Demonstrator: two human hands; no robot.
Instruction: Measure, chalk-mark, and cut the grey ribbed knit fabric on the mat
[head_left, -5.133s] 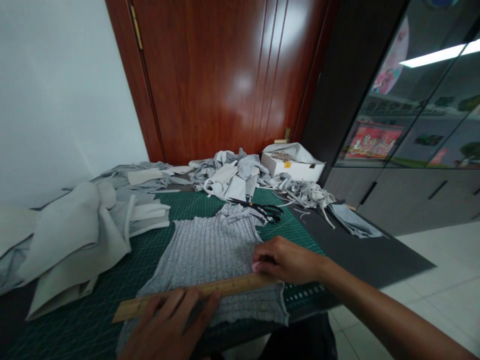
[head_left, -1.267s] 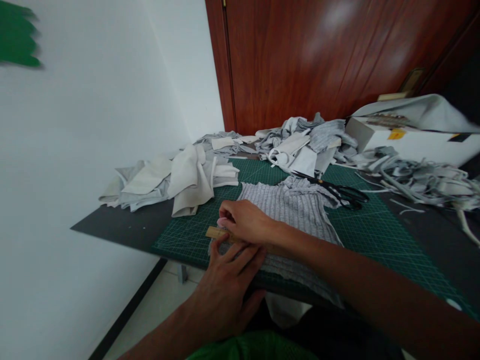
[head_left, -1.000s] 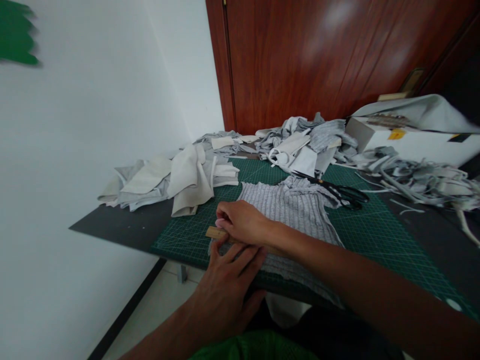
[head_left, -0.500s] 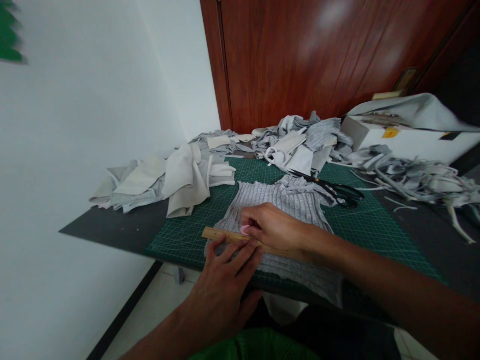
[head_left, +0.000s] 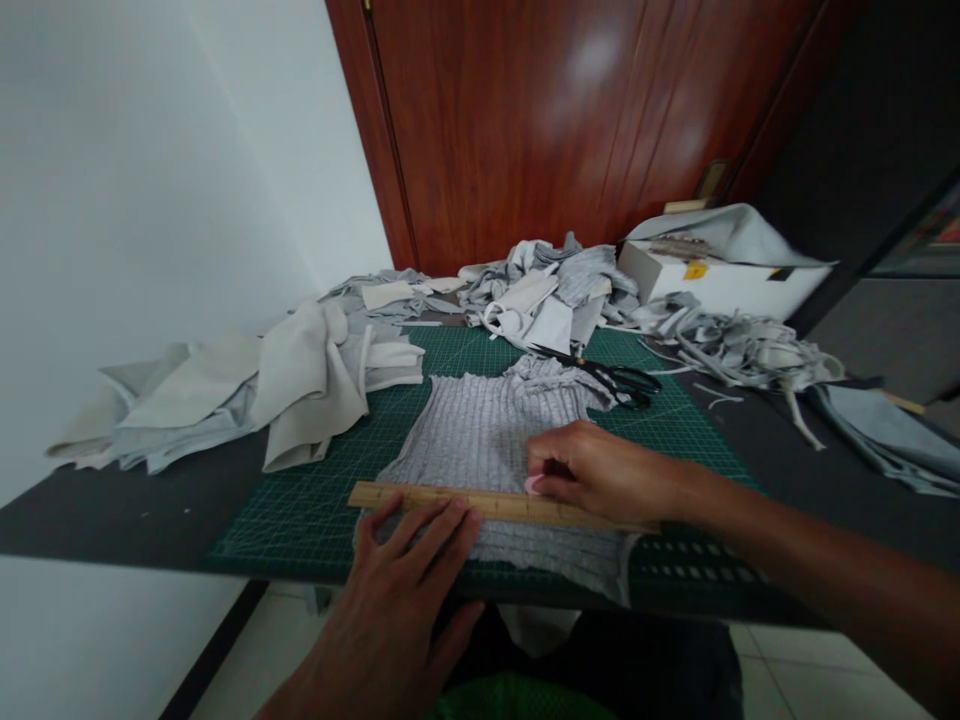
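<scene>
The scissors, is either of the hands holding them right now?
No, the scissors lie on the green cutting mat, beyond both hands.

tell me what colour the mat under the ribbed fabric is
Dark green with a pale grid, seen in the head view: cutting mat.

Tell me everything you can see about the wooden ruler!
The wooden ruler is a long, thin, light-brown strip with tiny marks along its edge, too small to read. It lies flat across the near part of the grey ribbed cloth, on the green cutting mat, running left to right and slightly slanted. The left hand presses its fingertips on it from the near side. The right hand rests at its far edge, pinching something small and pink.
</scene>
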